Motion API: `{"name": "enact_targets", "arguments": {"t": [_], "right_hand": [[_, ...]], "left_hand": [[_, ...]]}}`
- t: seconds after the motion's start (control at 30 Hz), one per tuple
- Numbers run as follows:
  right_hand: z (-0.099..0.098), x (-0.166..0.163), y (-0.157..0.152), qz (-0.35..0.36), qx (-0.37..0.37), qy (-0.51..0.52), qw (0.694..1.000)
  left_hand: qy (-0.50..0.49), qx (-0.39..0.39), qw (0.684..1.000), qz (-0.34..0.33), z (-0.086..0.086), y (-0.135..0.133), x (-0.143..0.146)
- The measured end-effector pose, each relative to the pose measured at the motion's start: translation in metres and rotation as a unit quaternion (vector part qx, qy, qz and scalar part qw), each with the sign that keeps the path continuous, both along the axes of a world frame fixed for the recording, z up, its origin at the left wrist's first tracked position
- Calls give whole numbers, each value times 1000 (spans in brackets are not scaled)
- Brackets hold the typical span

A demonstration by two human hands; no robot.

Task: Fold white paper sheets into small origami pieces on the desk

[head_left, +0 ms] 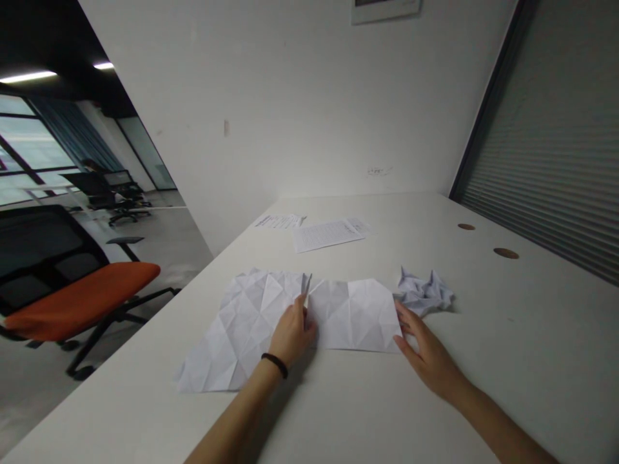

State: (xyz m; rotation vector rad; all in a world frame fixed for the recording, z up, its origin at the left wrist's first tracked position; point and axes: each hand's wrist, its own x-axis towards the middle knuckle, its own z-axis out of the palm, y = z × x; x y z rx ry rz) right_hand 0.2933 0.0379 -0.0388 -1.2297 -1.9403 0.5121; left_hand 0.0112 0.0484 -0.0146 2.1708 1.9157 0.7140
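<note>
A large creased white paper (246, 322) lies spread at the left, crossed by many fold lines. My left hand (291, 332), a dark band round its wrist, is closed at its right edge, where a thin grey edge stands up; the fingertips are partly hidden. To the right is a creased paper panel (355, 314) with a straight front edge; whether it joins the left paper I cannot tell. My right hand (420, 348) touches this panel's right edge, thumb and fingers apart. Just behind that hand sits a crumpled, folded paper piece (424, 291) with raised points.
Printed sheets (329, 236) lie farther back on the white table (377, 412). Two round holes (506, 253) are near its right side, by a blind-covered window. An orange-seated chair (91, 296) stands on the floor at left; a person sits far behind.
</note>
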Motion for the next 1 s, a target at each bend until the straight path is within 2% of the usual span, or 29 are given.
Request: {"name": "enact_targets", "arguments": {"t": [0.1, 0.17, 0.3, 0.4, 0.5, 0.7, 0.83, 1.0], "right_hand": [[-2, 1, 2, 18, 8, -72, 997], [-2, 2, 2, 21, 8, -94, 995], [-2, 3, 3, 14, 10, -101, 995], [-5, 4, 6, 1, 5, -99, 995], [-7, 5, 9, -14, 13, -92, 996], [3, 2, 5, -50, 82, -95, 991], [9, -5, -2, 28, 112, -172, 978], [-1, -11, -5, 73, 64, -258, 961]], "left_hand": [[36, 62, 997, -36, -4, 0, 3], [60, 70, 993, -77, -5, -1, 7], [90, 32, 975, -201, -5, -6, 16], [101, -20, 963, -249, -3, -11, 21], [111, -44, 961, -250, 3, -15, 23], [104, -17, 967, -233, 16, -23, 31], [112, -24, 969, -218, 15, -27, 39], [105, -46, 965, -234, 10, -29, 45]]}}
